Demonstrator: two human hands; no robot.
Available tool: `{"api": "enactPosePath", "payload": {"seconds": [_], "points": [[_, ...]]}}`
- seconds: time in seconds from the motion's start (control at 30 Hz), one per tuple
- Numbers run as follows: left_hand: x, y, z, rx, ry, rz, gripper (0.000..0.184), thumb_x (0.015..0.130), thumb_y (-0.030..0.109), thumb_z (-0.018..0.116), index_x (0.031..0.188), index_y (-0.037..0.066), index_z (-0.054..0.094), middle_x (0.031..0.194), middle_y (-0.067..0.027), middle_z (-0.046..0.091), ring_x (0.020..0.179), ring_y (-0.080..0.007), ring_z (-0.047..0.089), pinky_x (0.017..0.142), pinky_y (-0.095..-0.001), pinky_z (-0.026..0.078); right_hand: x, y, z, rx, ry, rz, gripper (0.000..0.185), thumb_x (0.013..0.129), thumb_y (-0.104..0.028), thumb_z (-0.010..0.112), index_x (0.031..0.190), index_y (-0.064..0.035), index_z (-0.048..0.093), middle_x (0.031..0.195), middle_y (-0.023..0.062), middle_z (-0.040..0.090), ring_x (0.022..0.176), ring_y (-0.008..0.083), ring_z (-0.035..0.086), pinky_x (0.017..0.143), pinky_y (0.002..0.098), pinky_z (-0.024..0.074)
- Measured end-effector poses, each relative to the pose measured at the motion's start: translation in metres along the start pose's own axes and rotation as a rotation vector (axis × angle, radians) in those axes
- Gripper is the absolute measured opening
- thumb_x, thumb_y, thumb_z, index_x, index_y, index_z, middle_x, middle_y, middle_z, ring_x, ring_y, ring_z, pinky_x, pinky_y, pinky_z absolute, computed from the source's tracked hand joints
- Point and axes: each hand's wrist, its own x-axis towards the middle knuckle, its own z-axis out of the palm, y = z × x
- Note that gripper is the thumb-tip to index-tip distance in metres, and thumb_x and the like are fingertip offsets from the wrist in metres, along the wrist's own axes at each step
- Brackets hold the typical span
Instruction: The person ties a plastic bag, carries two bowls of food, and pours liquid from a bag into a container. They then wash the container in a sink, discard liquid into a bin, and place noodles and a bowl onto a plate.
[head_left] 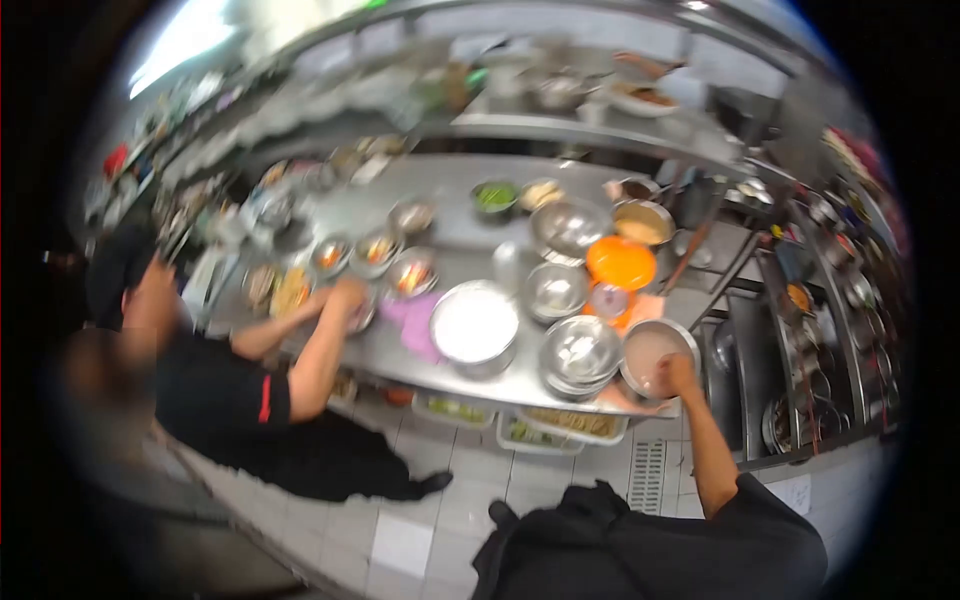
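Observation:
My right hand [676, 376] reaches over the near rim of a steel bowl [690, 345] at the table's right corner. Its fingers point down into the pale pinkish contents [648, 352]; blur hides whether they hold anything. Just left of it stands a stack of steel bowls [580, 350]. Behind are an orange lid-like round piece [622, 262] and a smaller steel bowl [556, 291]. My left hand is out of view.
A co-worker in black [225, 380] leans over small bowls at left. A large pot of white contents [474, 322] sits beside a purple cloth [413, 325]. Crates [540, 437] lie under the steel table; a stove area [770, 370] is at right.

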Motion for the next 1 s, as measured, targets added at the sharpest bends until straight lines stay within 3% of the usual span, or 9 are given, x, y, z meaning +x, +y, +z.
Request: {"api": "enactPosePath", "payload": {"seconds": [0.03,0.1,0.2,0.33,0.43,0.6,0.8,0.87,1.0], "points": [[0.004,0.009,-0.013,0.004,0.003,0.019,0.031,0.093,0.028,0.05,0.115,0.01,0.06,0.096,-0.0063,0.064,0.069,-0.0199,0.062,0.051,-0.0319,0.05,0.002,0.032,0.012,0.271,0.028,0.016,0.026,0.081,-0.024,0.065,0.076,0.0014,0.068,0.077,0.0187,0.068,0.065,0.0254,0.067,0.062,0.0377,0.0517],[0.035,0.049,-0.035,0.046,0.01,0.141,0.031,0.093,0.029,0.05,0.114,0.009,0.061,0.095,-0.0062,0.065,0.07,-0.0196,0.062,0.052,-0.0317,0.05,-0.038,-0.078,-0.031,-0.087,0.13,-0.095,0.03,0.081,-0.031,0.066,0.079,-0.0013,0.068,0.068,0.0154,0.065,0.061,0.0276,0.064,0.061,0.0408,0.0497],[0.093,0.144,-0.064,0.149,0.101,0.454,0.032,0.093,0.03,0.051,0.113,0.008,0.063,0.094,-0.0062,0.066,0.07,-0.0191,0.063,0.052,-0.0314,0.051,-0.058,-0.098,-0.015,-0.317,0.336,0.012,0.023,0.082,-0.028,0.066,0.083,-0.0053,0.07,0.067,0.0132,0.066,0.064,0.0276,0.065,0.061,0.0394,0.0496],[0.027,0.314,-0.04,-0.045,0.157,0.637,0.024,0.093,0.026,0.054,0.11,0.011,0.062,0.086,0.0,0.06,0.066,-0.013,0.058,0.053,-0.0259,0.046,-0.063,-0.121,-0.011,-0.229,0.398,0.132,0.025,0.082,-0.03,0.066,0.084,-0.0055,0.07,0.069,0.0124,0.066,0.066,0.0287,0.066,0.062,0.0393,0.0497],[0.015,0.363,-0.029,-0.008,0.158,0.731,0.022,0.092,0.023,0.056,0.111,0.014,0.063,0.09,-0.0006,0.062,0.071,-0.0131,0.061,0.054,-0.0256,0.046,-0.063,-0.12,-0.014,-0.253,0.407,0.081,0.027,0.082,-0.031,0.066,0.082,-0.0051,0.07,0.07,0.011,0.067,0.065,0.0277,0.066,0.062,0.0389,0.0496],[0.045,0.337,-0.022,0.11,0.083,0.653,0.04,0.081,-0.001,0.043,0.107,0.017,0.067,0.094,-0.0045,0.067,0.066,-0.012,0.062,0.048,-0.0239,0.046,-0.062,-0.122,-0.012,-0.214,0.406,0.103,0.026,0.082,-0.03,0.066,0.081,-0.0045,0.069,0.07,0.0118,0.067,0.066,0.0273,0.067,0.063,0.0389,0.0499],[0.031,0.295,0.005,0.21,-0.013,0.36,0.019,0.086,0.017,0.063,0.105,0.019,0.068,0.088,-0.0002,0.065,0.062,-0.0116,0.06,0.049,-0.0274,0.046,-0.063,-0.117,-0.015,-0.269,0.414,0.119,0.023,0.082,-0.028,0.066,0.082,-0.0047,0.07,0.071,0.0126,0.067,0.068,0.0285,0.067,0.064,0.0393,0.0502],[0.032,0.287,0.004,0.241,-0.031,0.344,0.02,0.089,0.021,0.06,0.109,0.023,0.065,0.092,0.0007,0.063,0.073,-0.0137,0.062,0.062,-0.0334,0.051,-0.064,-0.114,-0.014,-0.272,0.447,0.064,0.022,0.083,-0.028,0.065,0.086,-0.0059,0.069,0.074,0.0145,0.067,0.07,0.032,0.066,0.065,0.0422,0.0502],[0.061,0.255,-0.035,0.146,0.017,0.406,0.021,0.088,0.024,0.062,0.108,0.024,0.064,0.087,0.0001,0.064,0.064,-0.0148,0.061,0.048,-0.0287,0.045,-0.06,-0.085,-0.007,-0.25,0.596,-0.098,0.025,0.084,-0.027,0.064,0.086,-0.0024,0.068,0.076,0.0173,0.067,0.071,0.034,0.065,0.066,0.042,0.0505]]}}
